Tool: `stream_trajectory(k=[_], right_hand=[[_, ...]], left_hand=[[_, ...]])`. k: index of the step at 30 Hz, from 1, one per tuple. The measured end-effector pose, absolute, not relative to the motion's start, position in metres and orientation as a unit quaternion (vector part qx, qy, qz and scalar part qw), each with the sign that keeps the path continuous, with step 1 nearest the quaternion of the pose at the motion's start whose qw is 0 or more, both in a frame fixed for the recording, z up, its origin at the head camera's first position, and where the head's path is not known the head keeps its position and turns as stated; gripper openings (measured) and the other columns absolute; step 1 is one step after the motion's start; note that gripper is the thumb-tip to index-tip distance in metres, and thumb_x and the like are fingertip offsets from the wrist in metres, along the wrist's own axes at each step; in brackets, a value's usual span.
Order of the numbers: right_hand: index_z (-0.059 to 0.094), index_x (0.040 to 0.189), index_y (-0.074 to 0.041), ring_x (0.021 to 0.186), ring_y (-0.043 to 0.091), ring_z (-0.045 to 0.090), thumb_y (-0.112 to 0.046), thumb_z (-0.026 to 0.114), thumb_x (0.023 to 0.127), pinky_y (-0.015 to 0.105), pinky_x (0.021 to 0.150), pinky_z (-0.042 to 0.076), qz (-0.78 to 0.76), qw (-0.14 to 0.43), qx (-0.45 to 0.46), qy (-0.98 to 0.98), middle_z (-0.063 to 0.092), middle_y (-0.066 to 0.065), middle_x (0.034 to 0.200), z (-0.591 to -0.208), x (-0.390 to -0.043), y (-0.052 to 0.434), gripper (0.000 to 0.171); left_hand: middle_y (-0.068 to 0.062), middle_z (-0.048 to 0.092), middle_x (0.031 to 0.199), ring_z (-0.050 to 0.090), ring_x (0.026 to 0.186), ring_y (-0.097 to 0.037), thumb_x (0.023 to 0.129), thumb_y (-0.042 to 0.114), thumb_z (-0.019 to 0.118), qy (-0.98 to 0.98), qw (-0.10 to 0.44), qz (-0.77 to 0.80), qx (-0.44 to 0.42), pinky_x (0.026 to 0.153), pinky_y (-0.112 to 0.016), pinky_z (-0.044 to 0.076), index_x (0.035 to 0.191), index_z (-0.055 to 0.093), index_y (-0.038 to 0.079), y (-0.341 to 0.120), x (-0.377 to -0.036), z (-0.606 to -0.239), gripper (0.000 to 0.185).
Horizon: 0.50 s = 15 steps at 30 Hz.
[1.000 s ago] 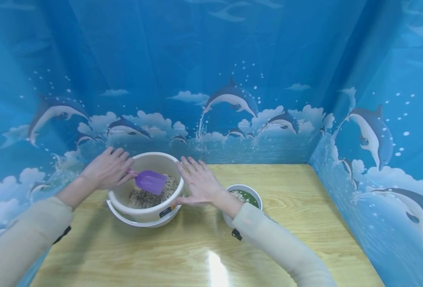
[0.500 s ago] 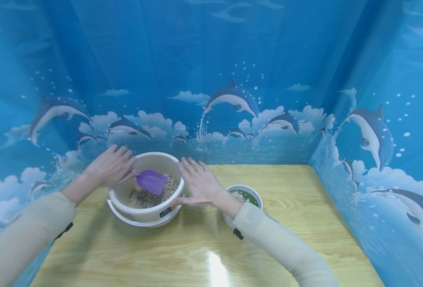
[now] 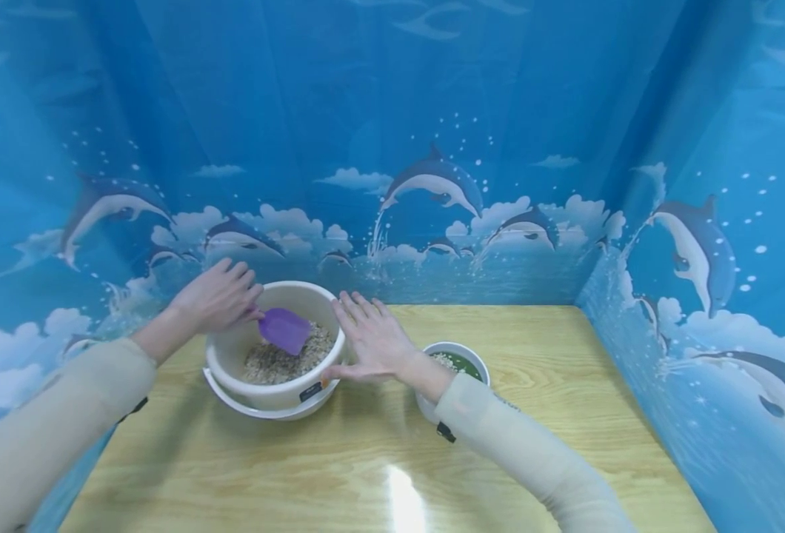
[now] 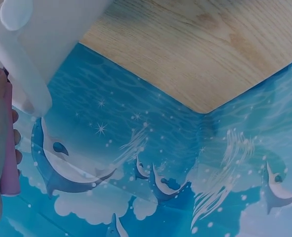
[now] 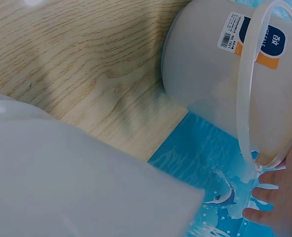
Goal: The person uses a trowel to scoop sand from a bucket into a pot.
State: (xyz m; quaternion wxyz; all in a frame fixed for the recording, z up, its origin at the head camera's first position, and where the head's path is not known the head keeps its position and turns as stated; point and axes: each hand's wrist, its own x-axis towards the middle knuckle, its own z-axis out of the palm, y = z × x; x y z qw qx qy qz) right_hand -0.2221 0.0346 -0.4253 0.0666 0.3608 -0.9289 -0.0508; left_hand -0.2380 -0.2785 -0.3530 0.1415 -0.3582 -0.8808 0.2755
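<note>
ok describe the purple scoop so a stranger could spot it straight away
On the wooden table, find the big white bucket of grain at the left. The purple scoop tilts into it, its handle held by the left hand. It is the only purple thing there.

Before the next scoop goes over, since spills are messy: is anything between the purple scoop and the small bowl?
Yes: the right hand, pressed flat against the bucket side, lies between the purple scoop and the small bowl.

Scoop (image 3: pixel 286 330) handle hidden in left hand (image 3: pixel 215 300), small bowl (image 3: pixel 455 363) partly behind right wrist
</note>
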Motion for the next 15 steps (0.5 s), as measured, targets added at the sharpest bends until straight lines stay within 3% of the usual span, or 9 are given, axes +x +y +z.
stream_trajectory(k=[15], right_hand=[[0.011, 0.17, -0.01, 0.164, 0.034, 0.025, -0.096, 0.042, 0.084, 0.055, 0.13, 0.026, -0.055, 0.068, 0.36, -0.929, 0.021, 0.015, 0.177, -0.4244, -0.2216, 0.035, 0.125]], left_hand=[[-0.008, 0.06, 0.085, 0.052, 0.083, -0.025, 0.095, 0.059, 0.07, -0.863, 0.16, 0.319, -0.359, 0.077, -0.039, 0.043, 0.086, 0.059, 0.01, -0.2712, -0.2445, -0.3518, 0.051]])
